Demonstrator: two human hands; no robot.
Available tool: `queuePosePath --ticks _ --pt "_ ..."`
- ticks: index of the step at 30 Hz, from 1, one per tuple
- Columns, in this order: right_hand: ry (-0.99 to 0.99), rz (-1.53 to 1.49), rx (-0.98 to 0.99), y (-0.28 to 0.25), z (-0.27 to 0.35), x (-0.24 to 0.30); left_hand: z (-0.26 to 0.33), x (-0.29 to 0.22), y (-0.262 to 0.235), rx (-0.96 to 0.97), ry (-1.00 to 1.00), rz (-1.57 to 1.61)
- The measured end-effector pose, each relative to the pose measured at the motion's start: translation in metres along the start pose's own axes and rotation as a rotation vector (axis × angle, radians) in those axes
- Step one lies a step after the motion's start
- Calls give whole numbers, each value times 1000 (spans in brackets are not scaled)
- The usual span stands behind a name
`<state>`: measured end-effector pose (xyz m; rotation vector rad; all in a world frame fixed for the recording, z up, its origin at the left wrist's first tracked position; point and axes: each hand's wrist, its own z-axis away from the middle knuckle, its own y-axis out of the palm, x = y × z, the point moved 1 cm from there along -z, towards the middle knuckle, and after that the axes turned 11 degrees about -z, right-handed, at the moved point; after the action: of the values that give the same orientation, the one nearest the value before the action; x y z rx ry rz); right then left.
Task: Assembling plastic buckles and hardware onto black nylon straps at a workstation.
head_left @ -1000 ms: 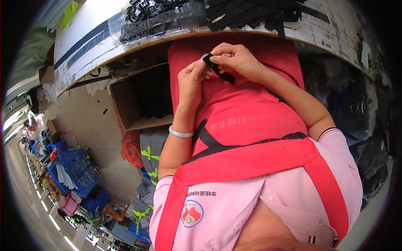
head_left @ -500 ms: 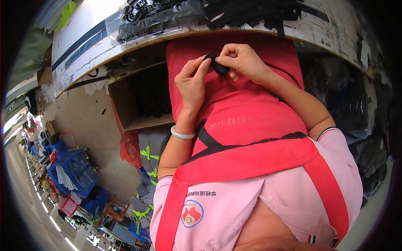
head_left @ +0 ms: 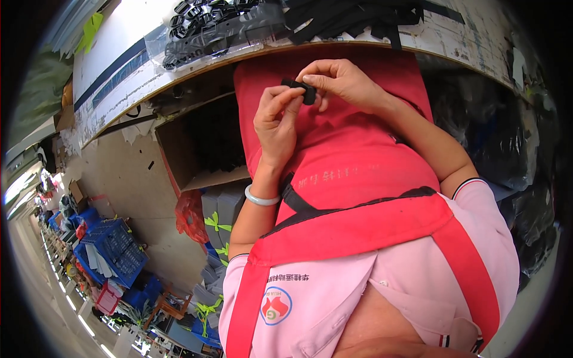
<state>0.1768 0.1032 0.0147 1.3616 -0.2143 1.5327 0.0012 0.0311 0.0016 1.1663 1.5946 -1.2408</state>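
Over my lap I hold a small black piece (head_left: 307, 93), which looks like a short folded strap with a plastic buckle; the fingers partly cover it. My left hand (head_left: 277, 122) pinches it from the left between thumb and fingers. From the right, my right hand (head_left: 343, 85) has its thumb and bent fingers closed at the piece's upper side. At the table edge beyond lie several black plastic buckles (head_left: 206, 18) on a clear plastic bag (head_left: 156, 51). To their right is a pile of black straps (head_left: 352, 18), some hanging over the edge.
The worn white table (head_left: 113, 89) curves across in front of me. Below it stands an open cardboard box (head_left: 173, 152) with dark contents. Dark plastic bags (head_left: 489, 143) lie at right. Blue crates (head_left: 113, 250) and a red bag (head_left: 191, 215) stand on the floor at left.
The black piece has been turned, and its blocky end now shows below my left fingertips. My right fingers have shifted slightly left and up along it.
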Motion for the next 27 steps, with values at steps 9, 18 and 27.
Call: queuePosePath --ticks 9,18,27 --pt "-5 17 9 12 4 -2 -3 15 1 -81 -157 310" --pt "48 103 7 7 1 -8 1 16 1 -116 -301 292" --pt "-52 426 29 7 0 -15 1 13 -4 -147 -298 221"
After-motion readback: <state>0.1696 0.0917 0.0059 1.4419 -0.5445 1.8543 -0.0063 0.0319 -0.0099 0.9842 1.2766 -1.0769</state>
